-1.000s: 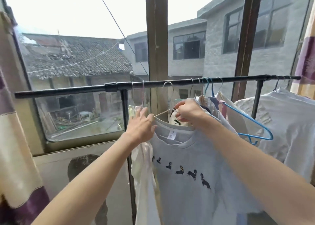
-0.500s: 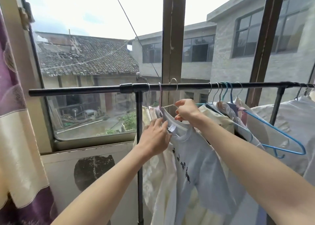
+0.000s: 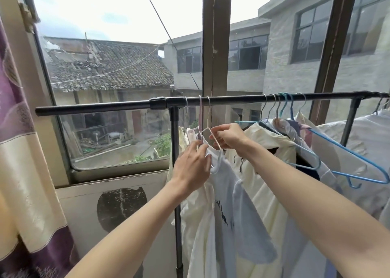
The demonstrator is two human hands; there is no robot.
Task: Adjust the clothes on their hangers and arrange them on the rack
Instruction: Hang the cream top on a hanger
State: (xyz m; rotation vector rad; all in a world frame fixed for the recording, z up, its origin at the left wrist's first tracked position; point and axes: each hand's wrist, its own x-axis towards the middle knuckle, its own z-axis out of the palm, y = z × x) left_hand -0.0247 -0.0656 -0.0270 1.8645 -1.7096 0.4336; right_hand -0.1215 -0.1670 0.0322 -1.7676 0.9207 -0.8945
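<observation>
A black rack bar [image 3: 118,107] runs across the window. A pale blue T-shirt [image 3: 238,218] with small dark prints hangs edge-on from a thin white hanger [image 3: 209,117] hooked on the bar near the upright post. My right hand [image 3: 229,136] pinches that hanger's wire at the shirt's neck. My left hand [image 3: 193,168] grips the shirt's collar just below. A cream garment [image 3: 266,151] hangs right behind the shirt.
Several more hangers with clothes crowd the bar to the right, among them an empty blue hanger [image 3: 350,161] and a white garment [image 3: 358,140]. The rack's upright post [image 3: 176,172] stands left of my hands. A purple and cream curtain [image 3: 19,151] hangs at far left.
The blue T-shirt has slid left along the bar and turned from facing me to edge-on. Both hands moved left with it and stayed at its neck.
</observation>
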